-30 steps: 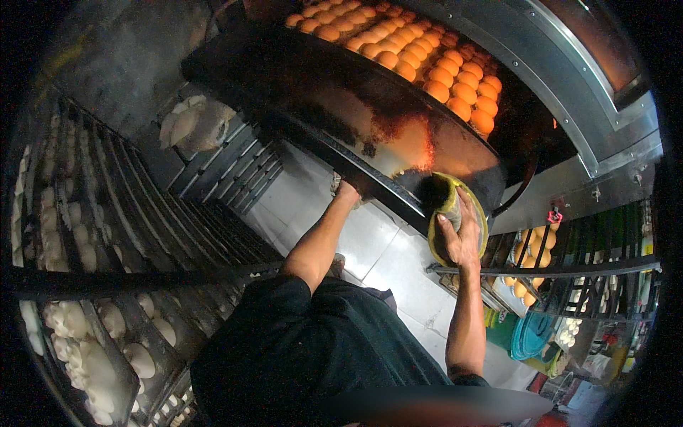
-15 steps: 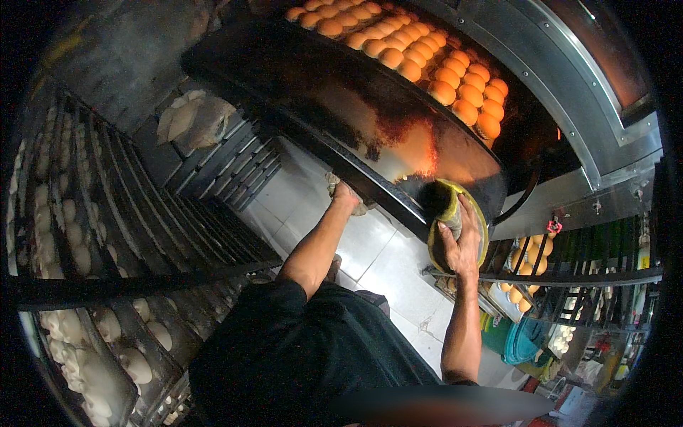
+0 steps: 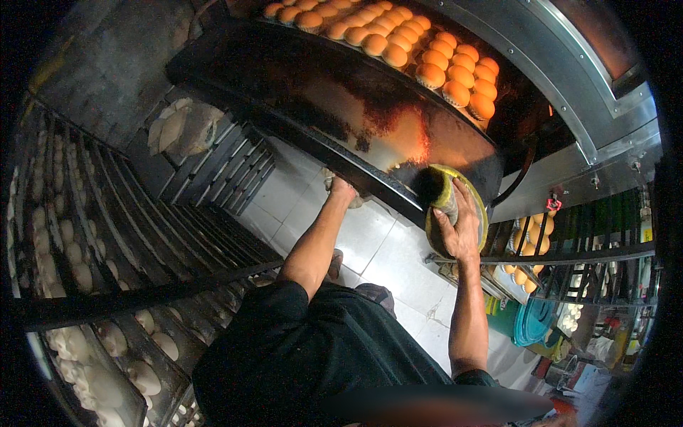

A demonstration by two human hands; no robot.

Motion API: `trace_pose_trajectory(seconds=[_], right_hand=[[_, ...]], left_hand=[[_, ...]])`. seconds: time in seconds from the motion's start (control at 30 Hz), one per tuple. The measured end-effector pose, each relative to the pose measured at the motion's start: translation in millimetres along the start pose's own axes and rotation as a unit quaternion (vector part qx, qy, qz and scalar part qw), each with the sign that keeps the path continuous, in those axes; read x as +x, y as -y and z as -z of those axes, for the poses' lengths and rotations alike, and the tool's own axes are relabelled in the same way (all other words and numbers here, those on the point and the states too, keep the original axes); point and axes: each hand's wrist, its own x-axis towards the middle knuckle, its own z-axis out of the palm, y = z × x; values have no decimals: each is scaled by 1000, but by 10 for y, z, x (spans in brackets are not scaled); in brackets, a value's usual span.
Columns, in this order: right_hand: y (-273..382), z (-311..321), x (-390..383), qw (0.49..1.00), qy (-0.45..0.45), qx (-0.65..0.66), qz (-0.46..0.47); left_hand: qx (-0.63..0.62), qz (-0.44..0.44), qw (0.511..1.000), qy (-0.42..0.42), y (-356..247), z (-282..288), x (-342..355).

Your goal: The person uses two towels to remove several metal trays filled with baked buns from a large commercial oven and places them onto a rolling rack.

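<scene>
Golden-brown round buns (image 3: 430, 75) stand in rows inside a lit oven, beyond its dark, scorched door (image 3: 341, 121), which hangs folded down in front of me. My left hand (image 3: 343, 189) is closed round a crumpled cloth (image 3: 356, 202) at the door's near edge. My right hand (image 3: 462, 222) grips a thick, curved grey oven pad (image 3: 441, 192) with yellow trim, its thumb on one side and fingers on the other. The pad is against the near right corner of the door. Whatever lies under the pad and the cloth is hidden.
Racks of pale, unbaked dough balls (image 3: 146, 377) stand close on my left. Browned buns (image 3: 533, 235) sit on a rack at right, above a teal lidded bin (image 3: 530, 320). A folded cloth (image 3: 181, 128) lies atop a slatted rack. White tiles (image 3: 377, 245) cover the floor.
The view has shifted a little, so the oven and buns appear slightly higher and further left. Both hands keep their hold on the cloth and the pad.
</scene>
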Motion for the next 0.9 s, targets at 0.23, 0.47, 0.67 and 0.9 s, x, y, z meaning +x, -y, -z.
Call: trace_pose_trajectory(seconds=[0.23,0.47,0.67,0.9], right_hand=[[33,-25,-9,1000,1,4,12],[-30,-17,-118,999,-42,22,2],[-338,660,-853,938,-291,88,-168],[-657,1135,-1589,805,-347,335,-345]], left_hand=[[-13,-42,999,6,-25,129,159],[-22,-36,996,84,-40,-47,106],[-21,-62,979,195,-236,-632,-388],[-50,-72,959,269,-158,-2163,-451]])
